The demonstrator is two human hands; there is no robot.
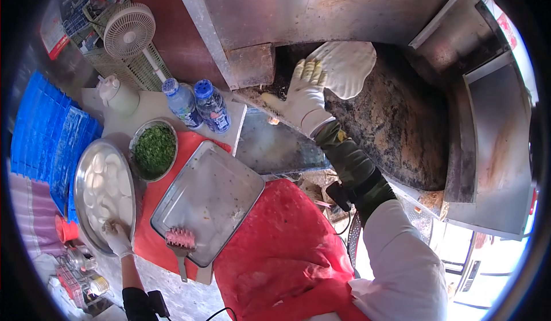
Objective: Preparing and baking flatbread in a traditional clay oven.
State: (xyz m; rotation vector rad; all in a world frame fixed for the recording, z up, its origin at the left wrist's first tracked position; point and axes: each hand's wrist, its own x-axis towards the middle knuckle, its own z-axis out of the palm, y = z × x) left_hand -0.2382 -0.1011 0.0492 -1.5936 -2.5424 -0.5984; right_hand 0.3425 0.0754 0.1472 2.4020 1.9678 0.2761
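My right hand (303, 95), in a white work glove with yellowed fingers, reaches to the mouth of a blackened oven (387, 123). Its thumb is spread, and its fingers overlap the near edge of a flat, ridged sheet of dough (348, 69). Whether they press on the dough is not plain. My left hand (117, 238), in a thin clear glove, dips into a large metal bowl (77, 200) of smooth white dough pieces (105, 183). Its fingertips touch the dough at the bowl's near side; a grip cannot be made out.
Chopped greens fill a bowl (154, 151). A dough docker (181, 241) with pink spikes rests on the edge of a metal tray (211, 196). Two blue-capped bottles (211, 106), a jug (118, 95), a fan (129, 30) and blue crates (47, 131) stand beyond.
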